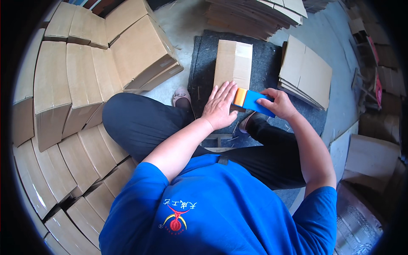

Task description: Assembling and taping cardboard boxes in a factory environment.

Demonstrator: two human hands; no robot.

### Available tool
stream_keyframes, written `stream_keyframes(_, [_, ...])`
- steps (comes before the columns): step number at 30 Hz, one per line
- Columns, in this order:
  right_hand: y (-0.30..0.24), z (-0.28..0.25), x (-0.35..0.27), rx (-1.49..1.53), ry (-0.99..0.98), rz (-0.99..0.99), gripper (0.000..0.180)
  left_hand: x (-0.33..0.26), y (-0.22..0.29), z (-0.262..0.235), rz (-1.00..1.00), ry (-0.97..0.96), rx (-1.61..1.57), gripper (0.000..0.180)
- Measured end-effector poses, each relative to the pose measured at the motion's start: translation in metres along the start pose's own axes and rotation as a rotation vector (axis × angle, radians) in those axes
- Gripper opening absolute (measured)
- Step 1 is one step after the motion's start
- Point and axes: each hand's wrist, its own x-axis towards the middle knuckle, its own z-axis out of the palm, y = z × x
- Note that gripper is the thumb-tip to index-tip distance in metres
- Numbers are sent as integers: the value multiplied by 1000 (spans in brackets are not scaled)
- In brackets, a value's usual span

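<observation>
I see my left hand (219, 106) pressed flat and open on the near end of the flattened carton (233, 63), its long axis running away from me, while my right hand (278, 103) grips the blue-and-orange scraper (251, 101) just beside it.

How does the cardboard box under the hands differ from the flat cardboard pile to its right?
The cardboard box is a single piece lying on the dark felt mat, pressed by the left hand; the flat cardboard pile is several stacked sheets that no hand touches. The right hand holds a blue and orange tool at the box's near end, away from the pile. Both are plain brown cardboard.
</observation>
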Motion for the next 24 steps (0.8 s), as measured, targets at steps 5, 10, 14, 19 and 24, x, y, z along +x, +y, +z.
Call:
stream_keyframes(5, [-11, 0, 0, -17, -31, 22, 42, -3, -6, 10, -34, -48, 271, 90])
stream_keyframes(10, [-9, -1, -1, -58, -17, 25, 45, -2, -8, 10, -23, -43, 233, 94])
stream_keyframes(14, [10, 2, 0, -89, -51, 49, 50, -7, -8, 8, -15, -86, 250, 87])
stream_keyframes(19, [-26, -12, -2, -134, -45, 131, 56, -6, -3, 8, -22, -131, 369, 85])
stream_keyframes(24, [-79, -37, -27, -363, -54, 150, 57, -7, 1, 2, -58, -199, 419, 90])
